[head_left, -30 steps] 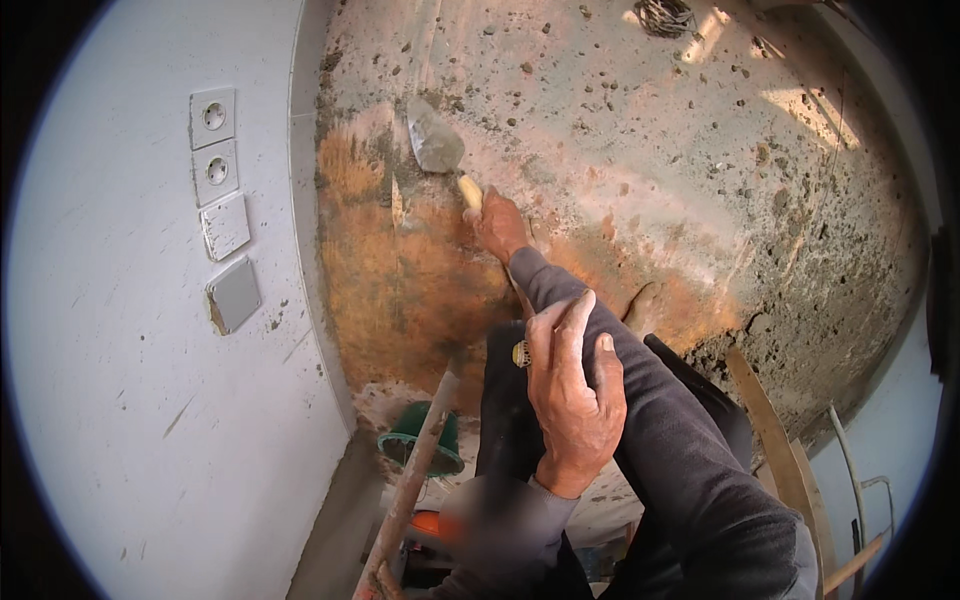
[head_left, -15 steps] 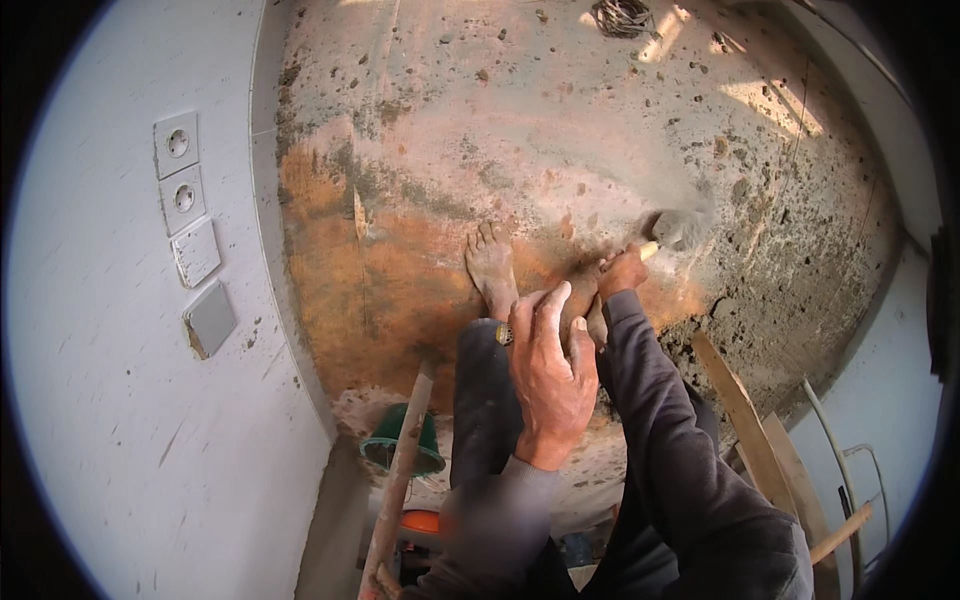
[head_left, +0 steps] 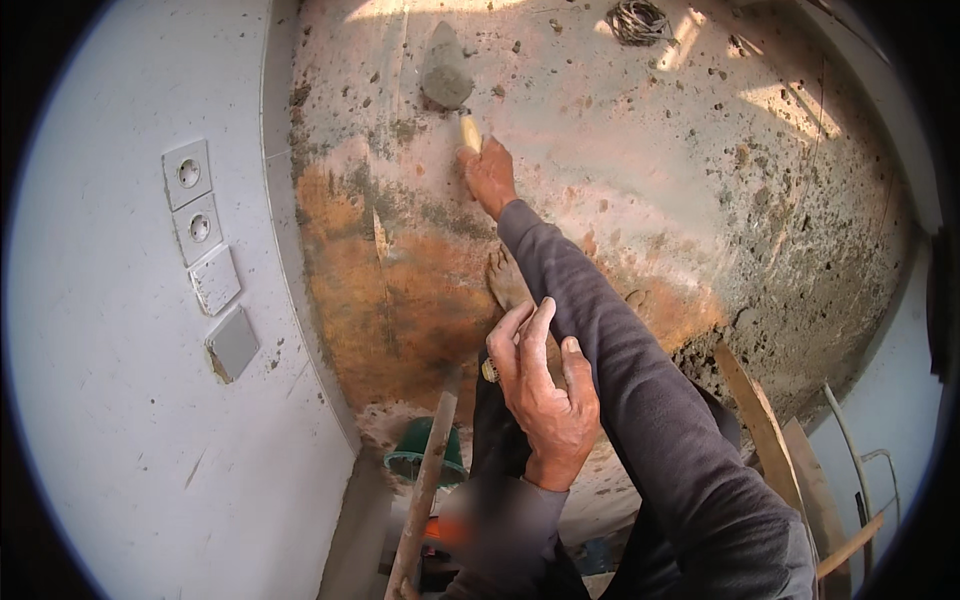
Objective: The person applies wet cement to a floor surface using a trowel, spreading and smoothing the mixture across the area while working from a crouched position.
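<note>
The person's right arm (head_left: 610, 300) reached forward and across to the left, its dark sleeve (head_left: 690, 440) slanting over the floor (head_left: 610, 120). As for the hands, the right hand (head_left: 488, 177) was wrapped around the pale handle of a trowel (head_left: 446, 84); the left hand (head_left: 550, 400) hung empty nearer the body, back upward, fingers loosely bent and thumb apart. The trowel was well ahead of the person, toward the far left of the floor, its long axis running away from the body, tip foremost and leaning slightly left. Whether the blade touched the floor could not be told. A green bucket (head_left: 410, 440) showed partly behind a slanting pole (head_left: 424, 480); its contents could not be made out.
</note>
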`<state>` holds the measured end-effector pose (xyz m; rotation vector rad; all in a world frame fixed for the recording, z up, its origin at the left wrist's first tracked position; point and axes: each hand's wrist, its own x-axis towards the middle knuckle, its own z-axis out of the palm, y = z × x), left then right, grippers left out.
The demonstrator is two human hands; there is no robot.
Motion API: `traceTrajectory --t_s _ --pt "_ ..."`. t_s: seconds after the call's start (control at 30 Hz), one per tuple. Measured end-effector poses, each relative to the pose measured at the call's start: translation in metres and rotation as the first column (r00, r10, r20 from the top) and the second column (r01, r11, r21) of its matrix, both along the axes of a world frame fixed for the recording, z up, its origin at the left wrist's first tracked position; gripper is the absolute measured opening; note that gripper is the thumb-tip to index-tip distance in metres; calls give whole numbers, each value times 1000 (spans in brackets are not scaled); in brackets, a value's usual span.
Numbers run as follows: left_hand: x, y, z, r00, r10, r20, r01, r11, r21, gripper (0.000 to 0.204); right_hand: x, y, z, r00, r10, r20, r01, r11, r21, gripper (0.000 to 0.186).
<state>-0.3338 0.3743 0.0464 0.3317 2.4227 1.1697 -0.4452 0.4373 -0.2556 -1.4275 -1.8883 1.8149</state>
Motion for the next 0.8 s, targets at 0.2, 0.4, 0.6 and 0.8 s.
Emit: traceTrajectory --t_s 0.2,0.4,0.6,0.8 --pt "4 5 -3 997 -69 17 70 996 -47 36 96 17 32 802 -596 -46 526 741 -417 18" --pt "21 9 -8 988 -147 42 151 985 -89 33 263 77 45 314 -903 293 943 259 -211 11" --pt "41 8 -15 971 -218 103 227 969 -92 30 343 81 69 413 -833 367 906 418 -70 17" --pt "50 11 -21 938 -340 67 346 929 -133 32 257 102 53 968 -148 203 181 971 -155 24"
